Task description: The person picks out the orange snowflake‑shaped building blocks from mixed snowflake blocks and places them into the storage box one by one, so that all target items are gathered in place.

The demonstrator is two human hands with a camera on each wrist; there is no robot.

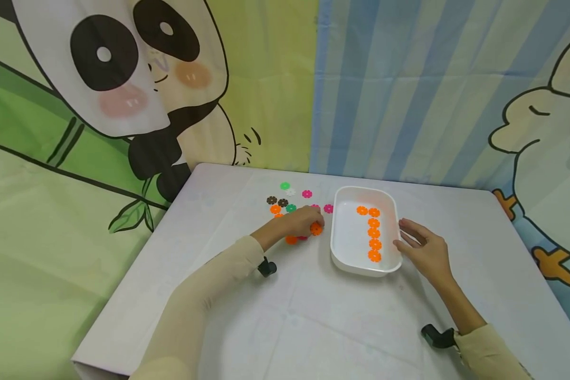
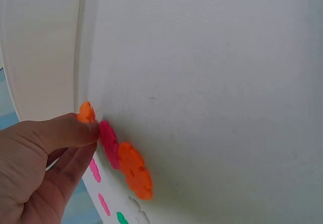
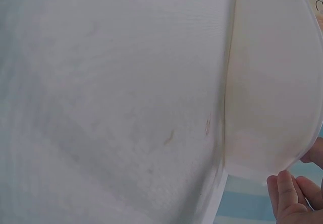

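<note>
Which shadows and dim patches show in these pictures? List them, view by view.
Head: bright overall, with a soft shadow on the white table beside the right forearm; left wrist: dimmer, the table reading grey, soft shading near the orange piece; right wrist: also greyish, a dark band along the base of the white tray.

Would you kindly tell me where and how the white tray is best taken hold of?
Probably by the rim of the white tray, midway along its right long side, coming from the right: the upright wall gives an edge to pinch, and the right hand is at that side, while flower pieces lie near the left.
</note>
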